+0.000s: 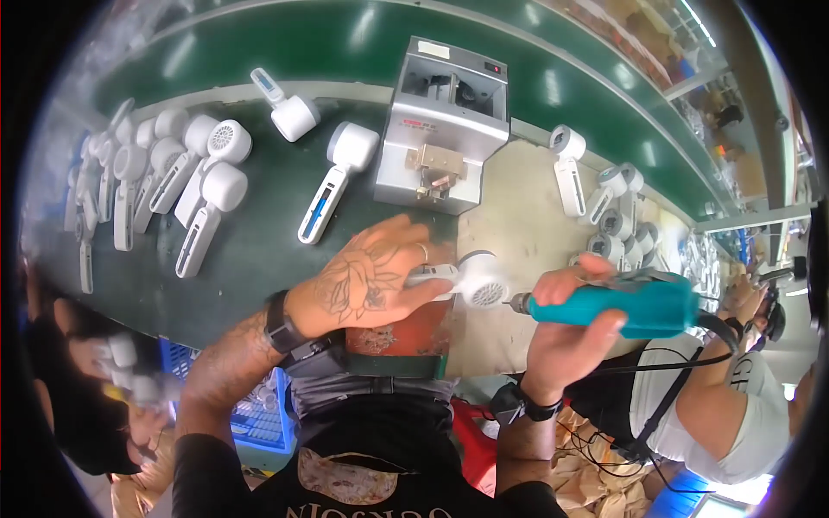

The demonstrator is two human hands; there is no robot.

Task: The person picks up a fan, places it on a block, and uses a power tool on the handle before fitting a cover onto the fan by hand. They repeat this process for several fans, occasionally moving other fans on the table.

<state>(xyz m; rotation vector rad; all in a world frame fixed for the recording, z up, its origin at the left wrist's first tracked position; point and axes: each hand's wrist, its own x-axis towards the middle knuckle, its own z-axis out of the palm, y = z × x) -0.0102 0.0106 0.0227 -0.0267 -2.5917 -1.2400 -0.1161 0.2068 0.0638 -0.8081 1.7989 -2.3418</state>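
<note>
My left hand point(367, 281) is closed over the handle of a white handheld fan point(486, 283), pressing it down at the front of the bench. The fan's round, grilled head points right. In my right hand point(570, 341) is a teal electric screwdriver point(643, 304), gripped around its body, with a cable trailing from its back end. Its bit aims left and ends right beside the grilled head; whether the two touch I cannot tell. A reddish-brown worn patch point(389, 338) of the bench shows beneath my left hand.
A grey metal machine point(449, 121) stands behind my hands. Two white fans, one of them point(337, 177) nearer, lie left of it; several more point(203, 207) crowd the far left. Others point(604, 220) lie right. Green conveyor point(345, 39) runs behind. Co-workers sit on both sides.
</note>
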